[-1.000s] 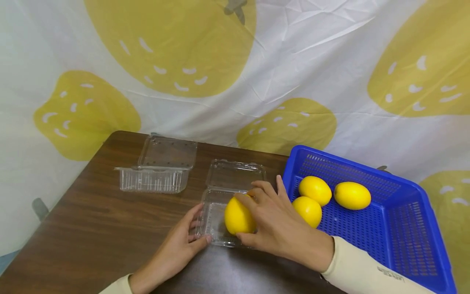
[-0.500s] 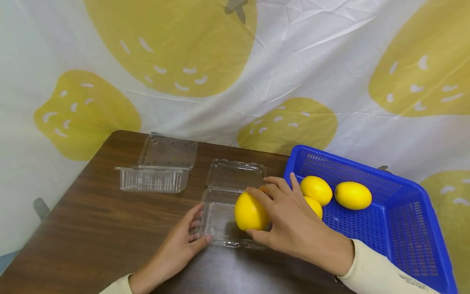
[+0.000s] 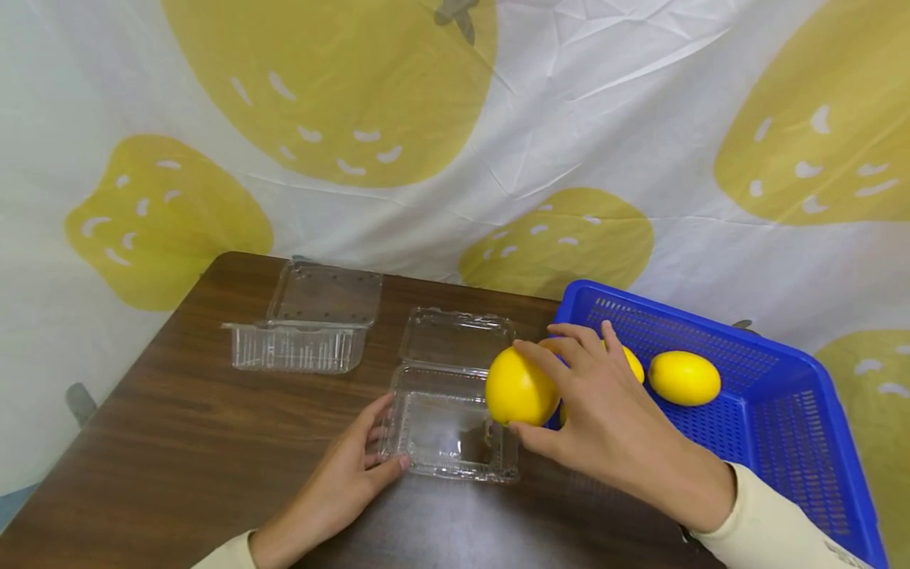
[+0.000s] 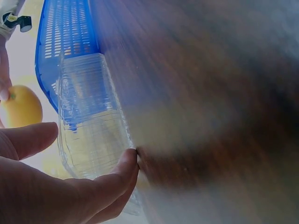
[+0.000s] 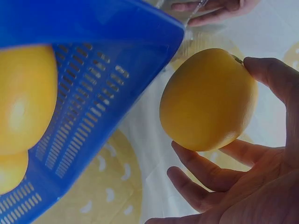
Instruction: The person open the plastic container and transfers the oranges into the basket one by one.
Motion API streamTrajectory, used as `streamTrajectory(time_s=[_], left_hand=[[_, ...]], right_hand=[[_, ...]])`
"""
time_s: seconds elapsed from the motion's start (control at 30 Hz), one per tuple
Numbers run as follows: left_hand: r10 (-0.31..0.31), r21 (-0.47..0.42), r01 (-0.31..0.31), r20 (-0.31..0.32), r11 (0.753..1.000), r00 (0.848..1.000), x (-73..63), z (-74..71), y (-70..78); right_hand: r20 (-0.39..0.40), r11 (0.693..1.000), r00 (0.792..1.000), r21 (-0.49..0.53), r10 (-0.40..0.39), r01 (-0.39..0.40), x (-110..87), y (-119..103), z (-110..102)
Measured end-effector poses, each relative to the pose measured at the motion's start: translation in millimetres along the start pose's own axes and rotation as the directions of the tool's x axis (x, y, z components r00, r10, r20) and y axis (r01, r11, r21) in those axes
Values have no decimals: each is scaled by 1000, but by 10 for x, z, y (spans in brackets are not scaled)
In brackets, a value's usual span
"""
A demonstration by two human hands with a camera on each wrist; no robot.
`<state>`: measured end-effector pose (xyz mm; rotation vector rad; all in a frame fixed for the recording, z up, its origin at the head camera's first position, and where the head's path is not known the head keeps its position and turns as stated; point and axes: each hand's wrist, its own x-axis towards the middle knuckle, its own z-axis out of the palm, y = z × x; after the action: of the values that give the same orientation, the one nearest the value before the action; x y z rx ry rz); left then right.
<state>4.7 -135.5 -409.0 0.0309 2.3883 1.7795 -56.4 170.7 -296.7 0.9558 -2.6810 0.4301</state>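
Observation:
My right hand [image 3: 604,403] pinches a smooth yellow lemon [image 3: 521,387] between thumb and fingertips. It holds the lemon over the right side of a clear plastic clamshell container [image 3: 441,427], close to the blue basket. In the right wrist view the lemon [image 5: 208,100] shows its small dark stem end near the thumb. My left hand [image 3: 348,458] rests at the container's left side, its thumb by the front corner. In the left wrist view its fairly straight fingers [image 4: 119,175] touch the container's wall [image 4: 93,135]. The container's lid [image 3: 458,340] lies back.
A blue perforated basket [image 3: 846,442] stands on the right, with a lemon [image 3: 684,378] inside and others partly hidden behind my right hand. A second clear clamshell [image 3: 298,348] sits open at the back left of the brown table [image 3: 178,442]. Behind hangs a lemon-print cloth [image 3: 554,103].
My right hand has carried the lemon up and rightward, from over the middle of the container toward the basket. My left hand and the container have stayed in place.

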Motion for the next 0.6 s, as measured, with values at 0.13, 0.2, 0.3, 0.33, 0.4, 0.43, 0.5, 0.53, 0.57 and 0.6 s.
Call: streamTrajectory(time_s=[0.13,0.2,0.3,0.33,0.4,0.43,0.5,0.53,0.57,0.6], left_hand=[[1,0,-1,-2,1000,1000,-2,0,1],[0,2,0,-3,1000,1000,-2,0,0],[0,5,0,-4,1000,1000,-3,1,-2],[-1,5,1,-4,1000,1000,-3,1,-3],[0,5,0,-3,1000,1000,-2,2,-5],[0,4,0,-3,1000,1000,-2,3,-7],[0,2,0,-4,1000,1000,0,5,-7],[-1,1,1,-4,1000,1000,1,5,-7],[-1,-1,1,-4,1000,1000,2,6,-7],[-2,-1,2,-5,1000,1000,3,7,-6]], right_hand=[[-4,1000,1000,-13,16,-16,-31,47,-41],[-9,1000,1000,-14,19,-20,-56,70,-55],[-30,1000,999,-9,17,-18,-93,108,-70],[-39,1000,999,-7,16,-16,-107,122,-74],[-54,1000,998,-6,14,-15,-136,151,-84],[-62,1000,998,-5,14,-15,-149,166,-89],[-73,1000,997,-5,18,-19,-178,197,-105],[-76,1000,997,-3,22,-23,-193,213,-115],[-79,1000,997,-3,26,-27,-207,230,-124],[-84,1000,996,-2,31,-31,-220,247,-135]])
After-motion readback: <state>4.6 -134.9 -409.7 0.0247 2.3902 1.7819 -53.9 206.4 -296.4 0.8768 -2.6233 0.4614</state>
